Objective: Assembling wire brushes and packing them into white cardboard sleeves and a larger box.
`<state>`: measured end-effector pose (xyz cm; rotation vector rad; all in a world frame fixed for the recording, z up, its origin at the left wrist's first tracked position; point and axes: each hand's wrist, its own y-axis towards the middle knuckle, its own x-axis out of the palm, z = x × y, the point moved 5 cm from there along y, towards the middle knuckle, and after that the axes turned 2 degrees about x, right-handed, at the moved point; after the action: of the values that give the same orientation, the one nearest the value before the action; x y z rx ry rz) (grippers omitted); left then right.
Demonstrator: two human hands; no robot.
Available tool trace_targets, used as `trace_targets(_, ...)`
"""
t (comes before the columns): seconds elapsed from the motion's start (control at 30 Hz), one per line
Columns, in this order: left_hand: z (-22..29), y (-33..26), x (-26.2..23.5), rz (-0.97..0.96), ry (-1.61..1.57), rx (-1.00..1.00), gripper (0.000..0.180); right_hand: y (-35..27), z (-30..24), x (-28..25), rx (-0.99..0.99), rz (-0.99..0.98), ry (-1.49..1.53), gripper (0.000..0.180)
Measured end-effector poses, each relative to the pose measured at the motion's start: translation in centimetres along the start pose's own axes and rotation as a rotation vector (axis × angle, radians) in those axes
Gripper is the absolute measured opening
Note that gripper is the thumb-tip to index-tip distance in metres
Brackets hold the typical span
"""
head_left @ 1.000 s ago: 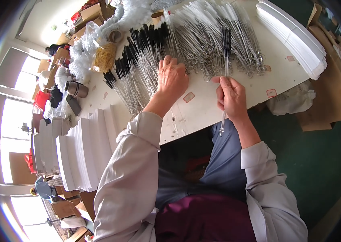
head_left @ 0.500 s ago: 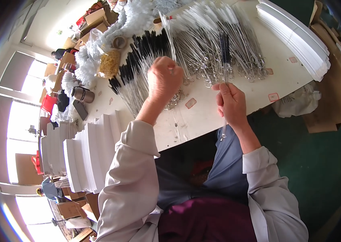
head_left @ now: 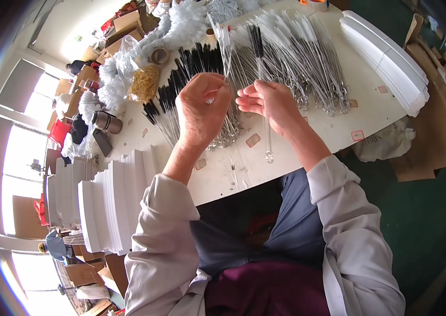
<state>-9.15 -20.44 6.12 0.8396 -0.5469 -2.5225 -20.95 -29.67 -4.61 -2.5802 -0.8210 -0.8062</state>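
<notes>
My left hand (head_left: 200, 111) is closed in a pinch on a few thin white straw brushes (head_left: 225, 46), whose wire stems rise from the fingertips. My right hand (head_left: 275, 104) pinches a straw brush with black bristles (head_left: 256, 40) between thumb and fingers. Its bristles point away from me, and its wire loop hangs below the hand over the table. Beyond the hands lies a heap of white-bristled straw brushes (head_left: 307, 58) with ring ends toward me. Black-bristled straw brushes (head_left: 202, 59) lie in a row behind my left hand, which partly hides them.
Stacks of folded white card (head_left: 108, 205) stand left of the table (head_left: 339, 125); another white stack (head_left: 386, 58) lies far right. A bag of yellow rubber bands (head_left: 145, 83), a tape roll (head_left: 158, 55), a steel flask (head_left: 107, 122) and a phone (head_left: 103, 142) sit at the left.
My right hand has moved left and up with the black-bristled brush, close to my left hand. My left hand has shifted slightly left, still closed.
</notes>
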Motion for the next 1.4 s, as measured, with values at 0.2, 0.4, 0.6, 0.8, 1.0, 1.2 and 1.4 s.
trace_targets(0.2, 3.3, -0.3, -1.5, 0.02, -0.099, 0.047, 0.005, 4.8, 3.2, -0.4, 0.084, -0.039, 0.177, 0.029)
trace_targets(0.4, 5.0, -0.2, -7.2, 0.168, -0.404, 0.075, 0.012, 5.9, 5.0, -0.7, 0.117, 0.064, 0.183, 0.029)
trace_targets(0.6, 8.7, -0.7, -14.8, 0.202, -0.406, 0.095, 0.018, 5.1, 4.5, -1.7, 0.065, 0.114, 0.088, 0.03)
trace_targets(0.8, 10.7, -3.6, -18.9, 0.126, -0.388, -0.07, 0.023, -1.2, 0.3, 1.8, -0.088, -0.113, -0.249, 0.034)
trace_targets(1.0, 8.9, -6.3, -16.3, -0.045, -0.552, -0.26, 0.021, -8.7, 0.0, 10.2, 0.116, -0.595, -0.165, 0.034)
trace_targets(1.2, 3.3, -9.2, -15.0, 0.02, -0.48, -0.367, 0.016, -13.3, 5.5, 9.7, 0.414, -0.625, -0.088, 0.041)
trace_targets(1.4, -0.7, -11.8, -15.0, 0.051, -0.358, -0.435, 0.013, -15.1, 8.5, 7.6, 0.482, -0.572, -0.189, 0.04)
